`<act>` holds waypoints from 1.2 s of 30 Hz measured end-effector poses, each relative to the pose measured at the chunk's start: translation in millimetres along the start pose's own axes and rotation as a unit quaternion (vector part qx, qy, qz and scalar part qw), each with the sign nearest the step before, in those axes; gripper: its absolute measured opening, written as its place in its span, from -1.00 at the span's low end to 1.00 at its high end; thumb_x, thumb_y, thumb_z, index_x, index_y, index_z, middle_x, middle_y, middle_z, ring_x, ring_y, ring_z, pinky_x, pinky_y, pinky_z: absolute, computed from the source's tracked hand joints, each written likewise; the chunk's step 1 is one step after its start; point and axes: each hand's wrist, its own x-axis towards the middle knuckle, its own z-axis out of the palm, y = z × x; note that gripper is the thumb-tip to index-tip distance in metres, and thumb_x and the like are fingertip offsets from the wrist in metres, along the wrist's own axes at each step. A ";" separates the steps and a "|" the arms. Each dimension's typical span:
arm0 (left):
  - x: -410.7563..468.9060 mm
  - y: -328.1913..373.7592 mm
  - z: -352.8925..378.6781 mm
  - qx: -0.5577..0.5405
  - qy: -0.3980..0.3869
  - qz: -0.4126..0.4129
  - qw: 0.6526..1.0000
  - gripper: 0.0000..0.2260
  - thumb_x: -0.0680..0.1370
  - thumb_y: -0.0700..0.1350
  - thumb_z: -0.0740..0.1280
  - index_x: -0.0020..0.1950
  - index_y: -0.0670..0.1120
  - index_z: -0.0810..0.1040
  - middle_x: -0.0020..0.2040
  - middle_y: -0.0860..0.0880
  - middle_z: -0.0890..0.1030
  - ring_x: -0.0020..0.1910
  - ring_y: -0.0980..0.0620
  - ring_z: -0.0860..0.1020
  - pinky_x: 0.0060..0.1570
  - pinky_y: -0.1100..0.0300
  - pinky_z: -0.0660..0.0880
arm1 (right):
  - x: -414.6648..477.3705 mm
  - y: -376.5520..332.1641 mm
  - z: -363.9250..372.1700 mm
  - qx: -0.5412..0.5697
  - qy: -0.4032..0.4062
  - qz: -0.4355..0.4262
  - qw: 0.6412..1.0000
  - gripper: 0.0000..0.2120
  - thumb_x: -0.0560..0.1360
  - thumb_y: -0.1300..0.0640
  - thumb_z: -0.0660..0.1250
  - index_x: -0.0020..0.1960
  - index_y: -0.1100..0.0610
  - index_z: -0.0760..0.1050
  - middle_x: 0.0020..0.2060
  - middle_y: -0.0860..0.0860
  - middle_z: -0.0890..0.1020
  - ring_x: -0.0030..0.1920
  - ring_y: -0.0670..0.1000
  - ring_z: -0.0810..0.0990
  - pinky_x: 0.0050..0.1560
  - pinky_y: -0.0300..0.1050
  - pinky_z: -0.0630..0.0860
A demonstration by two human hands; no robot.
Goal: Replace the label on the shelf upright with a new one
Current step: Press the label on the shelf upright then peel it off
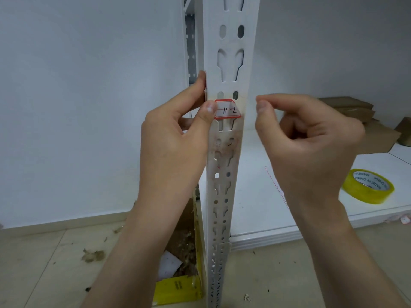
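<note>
A white slotted shelf upright (230, 70) runs down the middle of the head view. A red-bordered white label (229, 109) with handwritten "11-2" sits on its front face, above a stretch of stained tape residue (224, 147). My left hand (175, 134) wraps the upright's left edge, its thumb pressing the label's left end. My right hand (304, 138) hovers just right of the upright, thumb and forefinger pinched together; whether they hold anything thin or clear I cannot make out.
A yellowish roll of clear tape (368, 185) lies on the white shelf board (262, 196) to the right, with brown cardboard boxes (355, 116) behind it. A yellow box of debris (180, 287) stands on the tiled floor left of the upright's foot. A sheet of red-bordered labels (274, 176) lies on the board.
</note>
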 end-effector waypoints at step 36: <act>-1.3 1.8 0.7 -0.008 0.004 0.001 1.000 -0.61 0.64 -0.16 0.39 0.46 0.07 0.55 0.21 0.24 0.70 -0.06 0.24 0.71 -0.10 0.36 0.65 | -11.2 -9.2 18.9 -0.016 -0.042 0.019 0.999 -0.83 0.52 0.14 0.52 -0.22 0.16 0.64 -0.58 -0.05 0.45 -0.55 -0.01 0.37 -0.40 -0.25 0.37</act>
